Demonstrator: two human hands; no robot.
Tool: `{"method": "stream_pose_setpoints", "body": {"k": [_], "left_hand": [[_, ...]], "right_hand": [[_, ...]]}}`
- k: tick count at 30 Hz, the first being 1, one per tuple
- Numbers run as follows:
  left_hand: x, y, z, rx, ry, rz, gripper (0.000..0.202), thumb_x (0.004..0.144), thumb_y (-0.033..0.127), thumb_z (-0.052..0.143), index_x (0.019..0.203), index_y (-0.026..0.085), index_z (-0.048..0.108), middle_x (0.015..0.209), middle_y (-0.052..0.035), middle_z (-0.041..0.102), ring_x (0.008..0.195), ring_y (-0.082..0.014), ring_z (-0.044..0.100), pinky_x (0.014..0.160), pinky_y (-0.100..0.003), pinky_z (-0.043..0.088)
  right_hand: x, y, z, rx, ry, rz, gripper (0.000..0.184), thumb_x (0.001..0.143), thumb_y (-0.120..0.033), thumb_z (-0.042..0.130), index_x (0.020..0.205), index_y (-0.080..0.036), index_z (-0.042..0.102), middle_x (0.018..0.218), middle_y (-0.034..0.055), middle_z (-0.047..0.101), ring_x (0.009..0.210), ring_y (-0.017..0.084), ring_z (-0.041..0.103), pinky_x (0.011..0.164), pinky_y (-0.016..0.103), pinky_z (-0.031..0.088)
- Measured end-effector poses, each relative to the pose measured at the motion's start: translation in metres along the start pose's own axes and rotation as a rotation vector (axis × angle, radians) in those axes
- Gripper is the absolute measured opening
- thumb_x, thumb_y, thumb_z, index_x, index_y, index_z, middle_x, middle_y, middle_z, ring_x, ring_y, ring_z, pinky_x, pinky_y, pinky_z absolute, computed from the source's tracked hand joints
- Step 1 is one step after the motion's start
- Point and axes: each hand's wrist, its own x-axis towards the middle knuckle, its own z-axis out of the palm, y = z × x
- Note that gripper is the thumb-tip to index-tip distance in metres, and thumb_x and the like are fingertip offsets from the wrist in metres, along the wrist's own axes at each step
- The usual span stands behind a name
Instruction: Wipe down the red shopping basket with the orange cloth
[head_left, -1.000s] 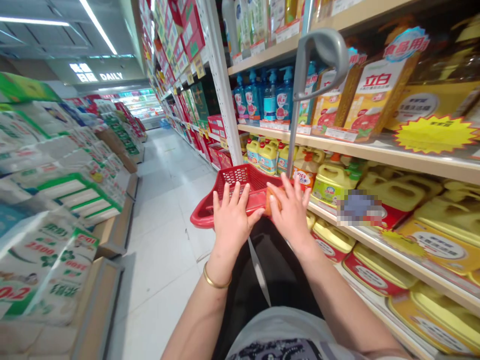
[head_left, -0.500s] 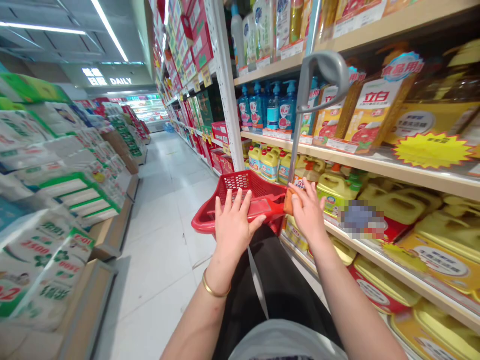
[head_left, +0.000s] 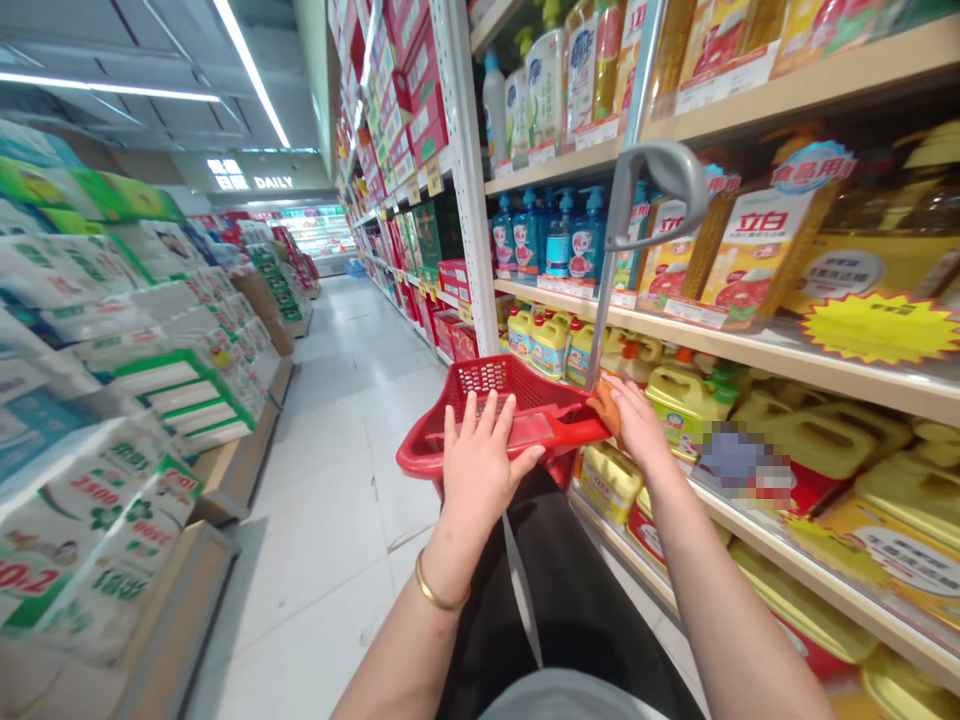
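A red shopping basket with a perforated wall stands in front of my knees. Its grey pull handle rises upright at the right side, ending in a loop. My left hand lies flat with fingers spread over the basket's red carrying handle. At the right end of that handle, my right hand is closed on a soft orange piece that looks like a cloth, pressed near the foot of the grey pole. Part of the cloth is hidden behind my fingers.
Shelves on the right hold blue pump bottles, yellow jugs and boxed bottles. Packs of tissue paper are piled on low wooden platforms at the left. A white tiled aisle floor runs between them.
My right hand has shifted slightly right and down, and its spread fingers have closed on the cloth. The view has turned a little left. My left hand stays on the basket handle.
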Motion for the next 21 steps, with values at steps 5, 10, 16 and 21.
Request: {"method": "stream_pose_setpoints", "body": {"k": [5, 10, 16, 21], "left_hand": [[-0.001, -0.002, 0.001, -0.001, 0.019, 0.008, 0.077, 0.103, 0.072, 0.046, 0.165, 0.026, 0.048, 0.171, -0.0078, 0.043, 0.163, -0.0391, 0.034, 0.133, -0.066, 0.023], [0.0, 0.0, 0.001, -0.003, -0.001, 0.012, 0.077, 0.103, 0.072, 0.045, 0.166, 0.025, 0.046, 0.172, -0.0072, 0.042, 0.164, -0.0389, 0.032, 0.133, -0.067, 0.022], [0.0, 0.0, 0.002, -0.018, 0.021, 0.001, 0.078, 0.103, 0.071, 0.048, 0.164, 0.025, 0.048, 0.17, -0.0091, 0.046, 0.163, -0.0387, 0.035, 0.133, -0.066, 0.024], [-0.002, -0.002, 0.003, -0.035, 0.052, -0.002, 0.077, 0.102, 0.072, 0.047, 0.164, 0.025, 0.049, 0.169, -0.0086, 0.047, 0.162, -0.0381, 0.035, 0.134, -0.066, 0.024]], "right_hand": [[-0.051, -0.05, 0.007, -0.117, -0.065, -0.174, 0.04, 0.106, -0.044, 0.05, 0.137, -0.04, 0.075, 0.178, -0.002, 0.034, 0.168, 0.04, 0.013, 0.128, 0.081, 0.009], [-0.041, -0.052, 0.003, -0.095, -0.139, -0.137, 0.039, 0.107, -0.051, 0.051, 0.136, -0.041, 0.076, 0.174, -0.0004, 0.042, 0.164, 0.039, 0.028, 0.128, 0.079, 0.016], [0.014, 0.008, 0.004, 0.184, -0.125, 0.047, 0.043, 0.1, -0.047, 0.054, 0.13, -0.03, 0.08, 0.165, 0.0086, 0.054, 0.157, 0.032, 0.045, 0.13, 0.06, 0.033], [-0.018, -0.015, 0.008, 0.072, 0.02, -0.011, 0.047, 0.105, -0.049, 0.044, 0.136, -0.033, 0.076, 0.169, 0.005, 0.049, 0.165, 0.037, 0.028, 0.129, 0.073, 0.022]]}}
